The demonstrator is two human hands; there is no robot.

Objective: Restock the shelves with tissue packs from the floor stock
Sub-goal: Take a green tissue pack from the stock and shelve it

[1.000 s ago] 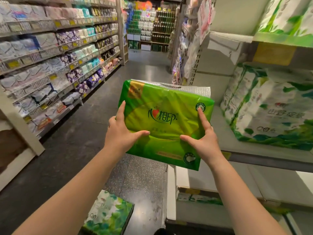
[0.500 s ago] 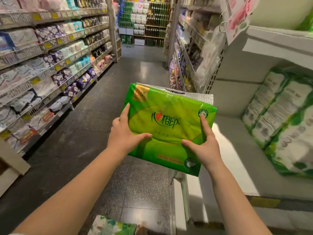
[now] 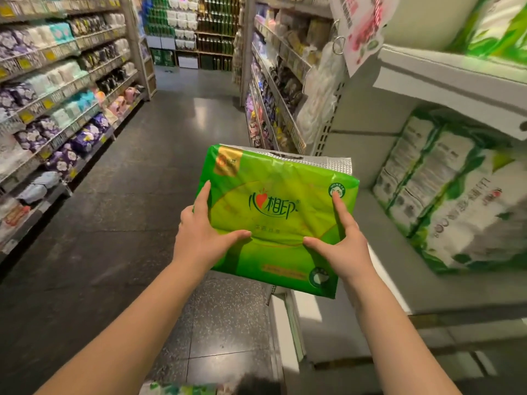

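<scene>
A bright green tissue pack [image 3: 279, 212] with a silver top seam hangs in the air in front of me, at the left end of the grey shelf [image 3: 379, 252]. My left hand [image 3: 199, 232] grips its left edge, thumb across the front. My right hand [image 3: 340, 240] grips the lower right part, index finger stretched up over the front, thumb pointing left. A stack of white and green tissue packs [image 3: 456, 195] stands on that shelf to the right. Another floor pack [image 3: 182, 390] shows at the bottom edge, mostly cut off.
A dark tiled aisle [image 3: 128, 223] runs ahead. Shelves of purple and white packs [image 3: 57, 132] line the left side. An upper shelf [image 3: 456, 72] with green packs overhangs on the right. Hanging goods and a promo sign [image 3: 362, 32] sit by the shelf end.
Both hands have kept their hold on the green pack. The view has swung left and back from the shelf; the shelved stack has slid toward the right edge, and the floor pack has dropped almost out of view.
</scene>
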